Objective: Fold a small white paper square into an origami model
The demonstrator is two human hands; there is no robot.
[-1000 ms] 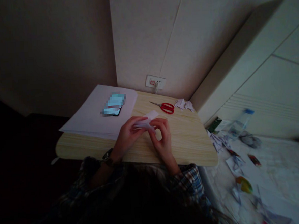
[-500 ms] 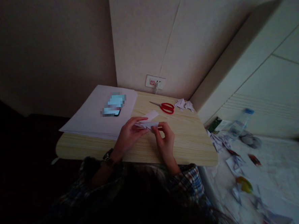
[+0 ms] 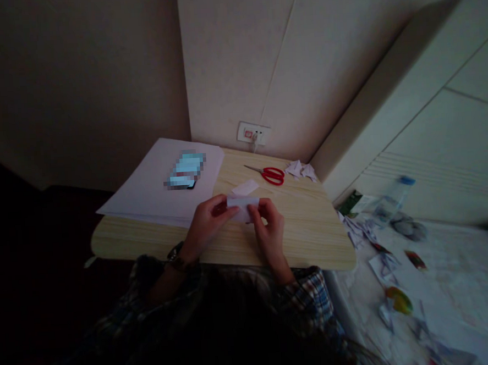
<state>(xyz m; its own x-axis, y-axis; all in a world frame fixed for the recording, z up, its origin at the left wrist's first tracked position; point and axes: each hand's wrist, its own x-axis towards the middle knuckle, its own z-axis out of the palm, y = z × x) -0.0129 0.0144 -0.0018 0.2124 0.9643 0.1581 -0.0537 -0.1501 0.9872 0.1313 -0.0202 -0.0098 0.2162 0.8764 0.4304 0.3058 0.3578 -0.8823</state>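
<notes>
White paper, pinched by left hand and right hand (its underside hidden from view)

Dim overall, near-black floor left of the fingers, bright pixelated smartphone screen beyond, blurry bedding to their right

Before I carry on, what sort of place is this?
Probably a bedroom, at home or in a hotel; I can't tell which. A mattress-like white surface lies on the right, with a headboard-like panel behind it, and a wood-grain table stands below a wall socket.
</notes>
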